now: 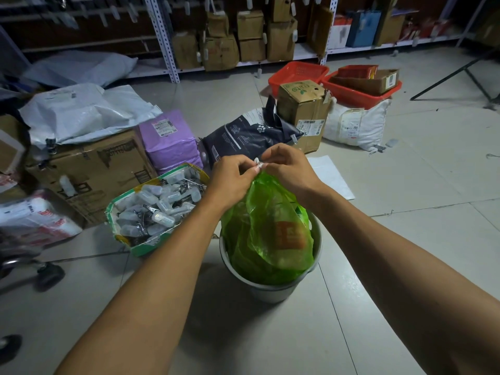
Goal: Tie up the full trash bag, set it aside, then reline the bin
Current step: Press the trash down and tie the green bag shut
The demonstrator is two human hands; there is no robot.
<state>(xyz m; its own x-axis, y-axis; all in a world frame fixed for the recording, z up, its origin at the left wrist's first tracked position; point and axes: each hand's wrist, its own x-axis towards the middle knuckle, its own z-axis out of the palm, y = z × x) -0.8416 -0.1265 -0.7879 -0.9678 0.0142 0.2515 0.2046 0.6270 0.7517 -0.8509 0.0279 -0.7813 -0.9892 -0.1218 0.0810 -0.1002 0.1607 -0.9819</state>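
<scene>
The green bag (270, 234) sits in the bin (270, 286) on the floor, soft, thin and probably light, and above it the left hand (231, 175) and right hand (286, 165) pinch its gathered top, the best place to hold.

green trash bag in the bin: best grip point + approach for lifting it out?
Grip the gathered neck of the green trash bag at its top, where the left hand and right hand already pinch it. Come from above: the film bunches into a narrow neck there, while the bin rim surrounds the bulging body, so the sides are blocked. Probably lift straight up.
</scene>
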